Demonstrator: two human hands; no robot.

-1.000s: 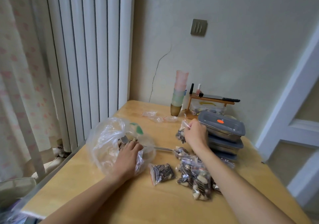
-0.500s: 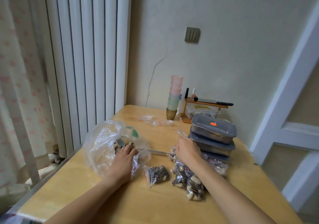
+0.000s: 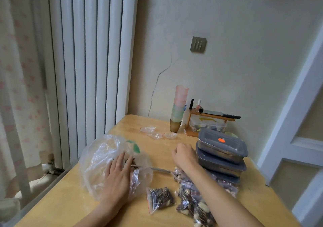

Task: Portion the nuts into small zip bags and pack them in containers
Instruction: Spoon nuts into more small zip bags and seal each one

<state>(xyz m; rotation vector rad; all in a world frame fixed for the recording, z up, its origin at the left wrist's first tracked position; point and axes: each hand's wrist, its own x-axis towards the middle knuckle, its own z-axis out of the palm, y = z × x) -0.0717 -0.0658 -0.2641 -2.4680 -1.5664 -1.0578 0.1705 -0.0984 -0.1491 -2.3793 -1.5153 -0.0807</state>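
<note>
A large clear plastic bag [image 3: 97, 158] with nuts lies at the table's left. My left hand [image 3: 118, 176] rests flat on it, fingers straight. A metal spoon handle [image 3: 158, 170] sticks out of the bag toward the right. My right hand [image 3: 183, 155] hovers beside the stacked grey-lidded containers [image 3: 222, 149], fingers curled, with nothing visible in them. Under its wrist and forearm lies a pile of filled small zip bags [image 3: 194, 204]. One filled zip bag [image 3: 160, 198] lies apart, to the pile's left. Empty zip bags [image 3: 153, 134] lie farther back.
A stack of plastic cups [image 3: 180, 109] and a small wooden rack [image 3: 209, 117] with a knife and little bottles stand by the wall. A white radiator [image 3: 87, 69] runs along the wooden table's [image 3: 73, 207] left edge. A door frame [image 3: 297, 113] is at the right.
My right hand lowered the small zip bag it held up onto the pile, let it go, and now hovers beside the containers. My left hand stayed on the big bag. The view tilted upward.
</note>
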